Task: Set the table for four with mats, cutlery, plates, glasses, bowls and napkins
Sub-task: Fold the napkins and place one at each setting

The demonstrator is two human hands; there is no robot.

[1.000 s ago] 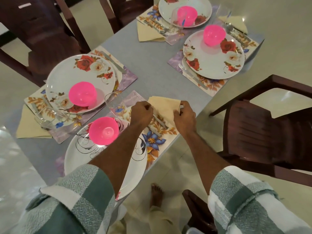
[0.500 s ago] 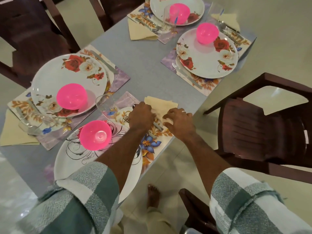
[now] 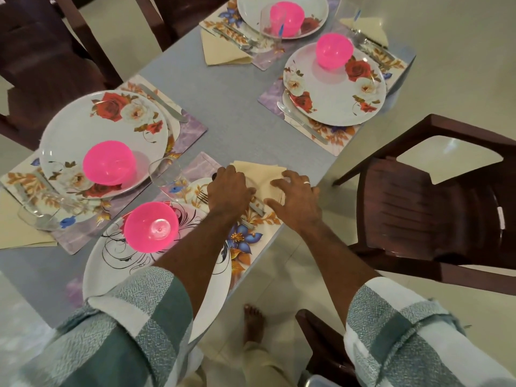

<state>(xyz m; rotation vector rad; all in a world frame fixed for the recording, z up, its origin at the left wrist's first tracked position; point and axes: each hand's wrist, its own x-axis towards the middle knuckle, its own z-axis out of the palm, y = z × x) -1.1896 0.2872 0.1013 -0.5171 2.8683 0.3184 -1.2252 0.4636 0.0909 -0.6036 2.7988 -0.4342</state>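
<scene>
On the near floral mat [image 3: 245,243] lie a folded cream napkin [image 3: 258,173], a fork [image 3: 202,195] and a knife [image 3: 257,209]. My left hand [image 3: 229,191] is curled down over the fork, whose tines stick out to its left; the fingertips are hidden. My right hand [image 3: 296,201] hovers with spread fingers over the napkin's right part, holding nothing. Left of the hands stand a white swirl plate [image 3: 111,263] with a pink bowl [image 3: 150,227] on it, and a clear glass [image 3: 167,174].
Three more settings with rose plates, pink bowls, cutlery, glasses and napkins fill the grey table [image 3: 229,107]: left [image 3: 69,129], far middle [image 3: 312,12], far right [image 3: 335,107]. A dark chair [image 3: 418,205] stands close on the right; my bare foot [image 3: 252,319] is below the table edge.
My right hand has let go of the napkin's right edge and spread its fingers above it. My left hand has stayed curled over the cutlery.
</scene>
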